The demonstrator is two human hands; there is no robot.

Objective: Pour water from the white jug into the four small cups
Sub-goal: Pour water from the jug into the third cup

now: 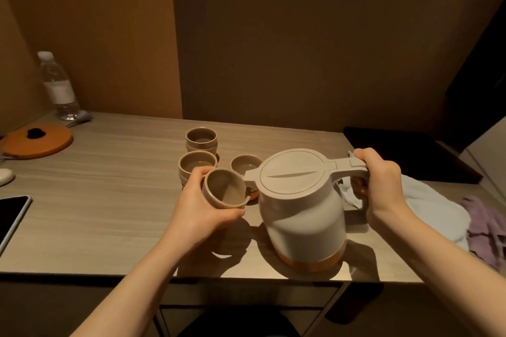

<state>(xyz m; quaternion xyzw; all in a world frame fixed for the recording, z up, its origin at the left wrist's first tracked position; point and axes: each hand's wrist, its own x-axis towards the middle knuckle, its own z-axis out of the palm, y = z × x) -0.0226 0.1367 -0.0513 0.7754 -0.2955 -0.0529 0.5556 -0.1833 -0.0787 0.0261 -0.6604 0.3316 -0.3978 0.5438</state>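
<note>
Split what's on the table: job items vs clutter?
Job: white jug, right hand on its handle; cup held tilted in left hand; three cups on the table.

Clutter: water bottle, orange lid, tablet, white cloth, purple cloth.

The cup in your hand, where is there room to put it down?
Bare table lies left of the left hand, between the orange mat and the tablet. It is crowded between the three cups and the white jug.
</note>
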